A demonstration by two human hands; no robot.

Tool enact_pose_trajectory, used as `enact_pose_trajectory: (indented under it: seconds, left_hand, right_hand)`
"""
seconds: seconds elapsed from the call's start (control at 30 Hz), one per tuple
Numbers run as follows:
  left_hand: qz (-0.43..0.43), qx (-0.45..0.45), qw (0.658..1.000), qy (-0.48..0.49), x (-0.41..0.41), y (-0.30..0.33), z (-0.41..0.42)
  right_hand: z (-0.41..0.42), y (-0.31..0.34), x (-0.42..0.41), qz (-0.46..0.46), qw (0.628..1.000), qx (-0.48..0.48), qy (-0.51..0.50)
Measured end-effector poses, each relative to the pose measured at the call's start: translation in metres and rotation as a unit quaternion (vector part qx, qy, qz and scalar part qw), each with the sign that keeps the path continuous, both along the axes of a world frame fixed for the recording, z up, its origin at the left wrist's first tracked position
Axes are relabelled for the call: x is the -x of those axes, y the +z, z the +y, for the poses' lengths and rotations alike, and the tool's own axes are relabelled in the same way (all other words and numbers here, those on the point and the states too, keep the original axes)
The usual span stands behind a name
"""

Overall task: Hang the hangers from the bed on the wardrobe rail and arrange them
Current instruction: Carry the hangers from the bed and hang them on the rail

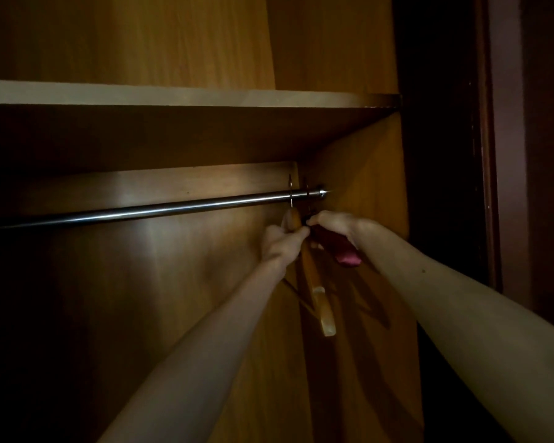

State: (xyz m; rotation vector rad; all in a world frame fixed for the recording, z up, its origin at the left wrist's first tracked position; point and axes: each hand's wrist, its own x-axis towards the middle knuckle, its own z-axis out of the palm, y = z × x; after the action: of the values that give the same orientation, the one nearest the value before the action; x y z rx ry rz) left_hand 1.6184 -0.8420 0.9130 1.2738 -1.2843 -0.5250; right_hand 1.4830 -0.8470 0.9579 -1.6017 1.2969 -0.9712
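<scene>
A metal wardrobe rail (160, 208) runs from the left to the right side wall. Two hangers hang at its right end, their hooks over the rail. The wooden hanger (320, 298) slopes down toward me, and my left hand (280, 243) grips it near its top. Right of it hangs a dark red padded hanger (346, 255); my right hand (335, 225) holds it from above. Both hands meet just under the rail. The far arms of both hangers are hidden.
A wooden shelf (173, 97) lies just above the rail. The wardrobe's right side wall (381, 187) stands right beside the hangers. A dark door frame (486, 155) rises at the right. The wardrobe interior at the left is dim.
</scene>
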Motion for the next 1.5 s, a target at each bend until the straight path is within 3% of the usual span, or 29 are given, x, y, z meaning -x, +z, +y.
enact_pose_trajectory:
  seconds: [0.33, 0.57, 0.73, 0.9, 1.03, 1.2, 1.33, 1.5]
  left_hand:
    - [0.03, -0.028, 0.999, -0.027, 0.001, -0.027, -0.008]
    - [0.048, -0.008, 0.999, -0.001, 0.004, -0.041, 0.012]
    - [0.01, 0.03, 0.999, 0.018, 0.009, -0.079, 0.047]
    - [-0.065, 0.032, 0.997, 0.037, 0.01, -0.166, 0.083]
    - [-0.123, -0.067, 0.99, -0.026, 0.013, -0.269, 0.109]
    - [-0.224, -0.28, 0.922, -0.148, 0.021, -0.415, 0.153]
    - [-0.255, -0.427, 0.836, -0.234, 0.031, -0.517, 0.2]
    - [-0.302, -0.519, 0.717, -0.354, 0.05, -0.596, 0.261]
  right_hand:
    - [-0.04, -0.021, -0.003, 0.015, 1.0, -0.006, 0.02]
    - [-0.011, -0.052, -0.002, -0.075, 0.997, -0.015, -0.012]
    - [0.045, -0.125, 0.004, -0.109, 0.992, 0.032, -0.058]
    - [0.099, -0.222, 0.014, -0.104, 0.991, 0.036, -0.079]
    - [0.134, -0.318, 0.022, -0.08, 0.991, -0.049, -0.094]
    - [0.178, -0.447, 0.039, -0.047, 0.972, -0.194, -0.124]
    - [0.224, -0.552, 0.054, -0.015, 0.941, -0.312, -0.13]
    - [0.313, -0.661, 0.079, 0.018, 0.877, -0.447, -0.174]
